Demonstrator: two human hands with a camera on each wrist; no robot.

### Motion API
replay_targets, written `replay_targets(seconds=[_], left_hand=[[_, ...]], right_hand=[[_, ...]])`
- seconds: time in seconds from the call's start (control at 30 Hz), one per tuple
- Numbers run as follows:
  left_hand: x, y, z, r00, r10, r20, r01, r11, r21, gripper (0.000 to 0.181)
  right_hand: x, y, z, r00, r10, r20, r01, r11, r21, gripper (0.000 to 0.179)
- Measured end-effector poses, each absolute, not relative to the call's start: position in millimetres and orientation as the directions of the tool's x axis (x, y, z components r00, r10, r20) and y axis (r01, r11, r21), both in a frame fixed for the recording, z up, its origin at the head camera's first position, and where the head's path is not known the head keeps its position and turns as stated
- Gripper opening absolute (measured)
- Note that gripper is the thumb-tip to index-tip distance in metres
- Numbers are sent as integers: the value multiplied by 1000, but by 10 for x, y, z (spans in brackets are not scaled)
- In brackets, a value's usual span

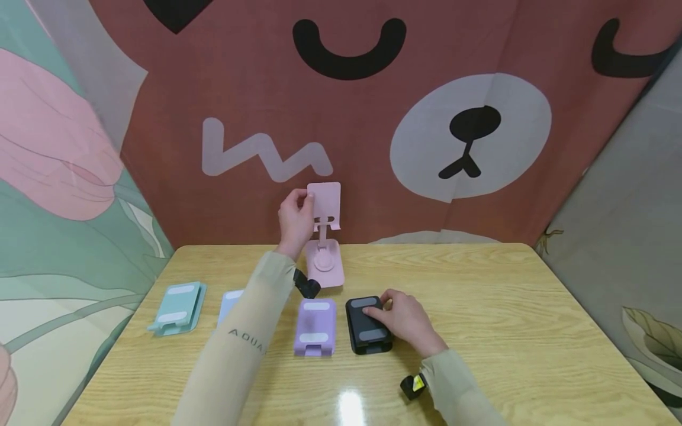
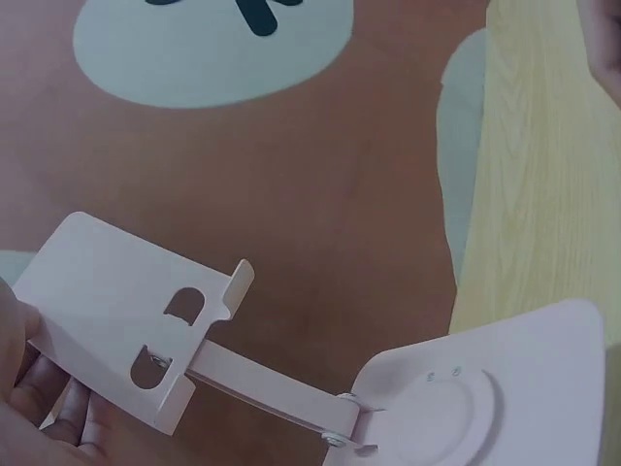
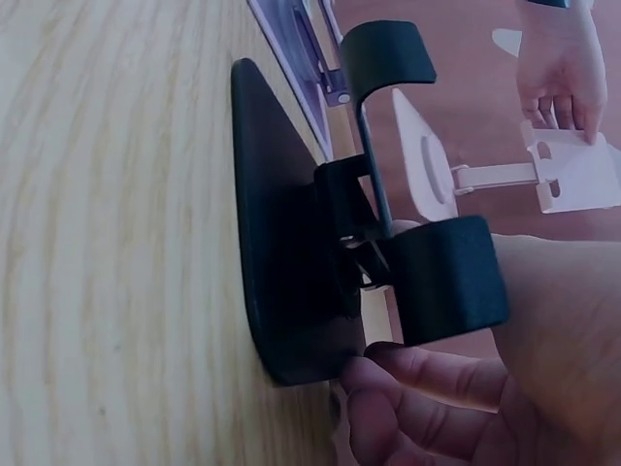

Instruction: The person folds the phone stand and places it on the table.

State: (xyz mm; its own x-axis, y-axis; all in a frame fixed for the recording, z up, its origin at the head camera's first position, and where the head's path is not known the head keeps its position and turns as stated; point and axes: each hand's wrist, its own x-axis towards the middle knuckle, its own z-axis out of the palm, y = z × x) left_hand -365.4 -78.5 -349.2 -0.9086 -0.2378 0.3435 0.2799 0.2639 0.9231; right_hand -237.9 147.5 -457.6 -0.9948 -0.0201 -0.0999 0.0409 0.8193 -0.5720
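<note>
A pink phone stand [image 1: 324, 263] stands unfolded at the back of the table, its plate raised on a straight arm above the round-hinged base. My left hand [image 1: 296, 220] pinches the left edge of that plate, thumb in front; the left wrist view shows the fingers behind the plate [image 2: 116, 311]. Nearer me lies a black phone stand [image 1: 367, 325], folded down. At its right side my right hand [image 1: 407, 319] grips it, the thumb over the top face and the fingers at the base's edge. The right wrist view shows its two curved hooks [image 3: 451, 282] from the side.
Left of the black stand lies a folded purple phone stand [image 1: 315, 328]. A blue stand [image 1: 229, 303] is partly hidden behind my left sleeve, and a teal stand [image 1: 178, 307] lies at the far left. Behind the wooden table [image 1: 479, 296] hangs a bear-print cloth [image 1: 362, 118].
</note>
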Motion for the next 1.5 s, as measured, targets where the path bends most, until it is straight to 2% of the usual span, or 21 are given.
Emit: replay_targets(seconds=[0.3, 0.57, 0.77, 1.0, 1.17, 1.37, 1.5], left_hand=[[-3531, -676, -3351, -919, -230, 320, 277, 202, 940, 27], [-3429, -607, -3287, -901, -233, 366, 335, 160, 928, 25], [-3351, -564, -3252, -891, -219, 397, 379, 120, 918, 24], [-3241, -499, -3237, -872, -217, 438, 433, 70, 898, 22], [-3143, -425, -3228, -866, -195, 461, 462, 45, 886, 21], [-3046, -340, -3209, -838, -209, 504, 510, 25, 860, 19], [-2985, -301, -3222, -822, -230, 520, 531, 18, 847, 19]], right_hand=[[-2377, 1476, -4479, -999, 17, -32, 33, 812, -583, 52], [-2371, 1445, -4395, -993, 56, 100, -19, 780, -625, 52], [-2359, 1376, -4308, -990, 84, 113, -21, 708, -706, 48], [-2316, 1256, -4248, -987, 51, 150, -91, 593, -800, 47], [-2310, 1206, -4220, -991, 68, 112, -62, 508, -859, 45], [-2309, 1189, -4196, -996, 71, 46, -12, 415, -910, 53], [-2304, 1163, -4188, -999, 36, 17, -5, 298, -955, 55]])
